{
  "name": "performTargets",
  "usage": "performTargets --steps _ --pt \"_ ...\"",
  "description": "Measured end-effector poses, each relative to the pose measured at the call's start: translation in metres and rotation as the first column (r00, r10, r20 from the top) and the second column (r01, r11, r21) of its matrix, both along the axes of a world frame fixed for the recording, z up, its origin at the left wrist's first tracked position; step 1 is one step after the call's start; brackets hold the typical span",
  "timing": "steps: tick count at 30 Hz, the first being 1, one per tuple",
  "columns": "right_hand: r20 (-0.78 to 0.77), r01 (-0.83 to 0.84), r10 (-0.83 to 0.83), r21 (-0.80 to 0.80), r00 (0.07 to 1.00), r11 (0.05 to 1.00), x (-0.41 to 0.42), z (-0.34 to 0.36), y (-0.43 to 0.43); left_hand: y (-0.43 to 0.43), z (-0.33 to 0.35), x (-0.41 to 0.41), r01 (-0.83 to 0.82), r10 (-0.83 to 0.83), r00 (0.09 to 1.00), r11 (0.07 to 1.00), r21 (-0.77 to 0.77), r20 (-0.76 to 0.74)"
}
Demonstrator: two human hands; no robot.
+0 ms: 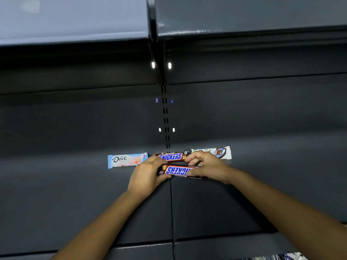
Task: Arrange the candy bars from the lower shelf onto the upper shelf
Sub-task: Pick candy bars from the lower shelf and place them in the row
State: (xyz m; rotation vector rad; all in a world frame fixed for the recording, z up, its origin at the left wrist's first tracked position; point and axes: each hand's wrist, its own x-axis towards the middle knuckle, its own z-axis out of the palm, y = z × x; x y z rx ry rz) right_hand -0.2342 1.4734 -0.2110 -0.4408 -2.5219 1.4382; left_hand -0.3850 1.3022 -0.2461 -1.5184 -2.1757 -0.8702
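Both of my hands hold one Snickers bar [178,170], its label upside down, just above the dark shelf [75,194]. My left hand [146,175] grips its left end and my right hand [208,167] grips its right end. Behind it, against the back wall, lies a second Snickers bar [171,157], label upright. A pale blue Dove bar [127,160] lies to the left of that one. A white Dove bar [221,152] lies to the right, partly hidden by my right hand.
Another dark shelf [244,19] overhangs at the top of the view. A slotted upright [165,117] runs down the back wall at the seam between two shelf sections. Some wrappers [277,257] show at the bottom right edge.
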Motion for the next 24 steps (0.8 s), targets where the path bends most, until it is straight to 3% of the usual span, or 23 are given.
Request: performTargets --steps 3,5,6,8,10,11,12,16,19,22,24 --pt "0.055 -0.012 0.0 0.221 0.999 0.975 -0.003 -0.008 0.0 -0.011 -0.002 -0.008 -0.063 0.066 0.978 0.998 -0.022 0.196" --pt "0.046 0.002 -0.014 0.256 0.999 0.967 -0.004 -0.01 -0.006 -0.012 -0.001 -0.007 -0.098 0.076 0.893 0.995 0.028 0.444" --pt "0.014 0.022 -0.026 0.233 1.0 0.972 -0.005 -0.01 -0.01 -0.01 0.0 -0.005 -0.132 0.056 0.793 0.988 0.082 0.606" --pt "-0.067 0.077 -0.069 0.124 0.995 0.989 -0.009 -0.012 -0.019 -0.002 0.002 0.001 -0.224 -0.11 0.498 0.942 0.25 0.86" --pt "-0.137 0.14 -0.136 0.022 0.981 0.99 -0.017 -0.015 -0.027 0.006 0.008 0.012 -0.326 -0.297 0.224 0.875 0.359 0.928" --pt "-0.169 0.169 -0.168 -0.009 0.971 0.986 -0.022 -0.017 -0.031 0.011 0.01 0.017 -0.342 -0.328 0.16 0.866 0.364 0.931" --pt "-0.196 0.192 -0.192 -0.021 0.962 0.981 -0.027 -0.019 -0.035 0.016 0.01 0.021 -0.337 -0.303 0.162 0.878 0.341 0.939" --pt "-0.254 0.14 -0.108 0.11 0.961 0.984 -0.038 -0.026 -0.049 0.03 0.003 0.035 -0.353 -0.123 0.37 0.898 0.262 0.921" --pt "-0.253 0.099 -0.033 0.254 0.967 0.962 -0.036 -0.031 -0.047 0.028 0.005 0.03 -0.282 -0.121 0.456 0.92 0.273 0.882" --pt "-0.326 0.249 -0.111 0.419 0.939 0.873 -0.032 -0.028 -0.034 0.02 0.007 0.014 -0.078 -0.073 0.665 0.983 0.166 0.743" --pt "-0.381 0.288 -0.089 0.507 0.92 0.812 -0.03 -0.022 -0.026 0.016 0.01 0.005 0.027 -0.026 0.835 1.0 0.005 0.55"
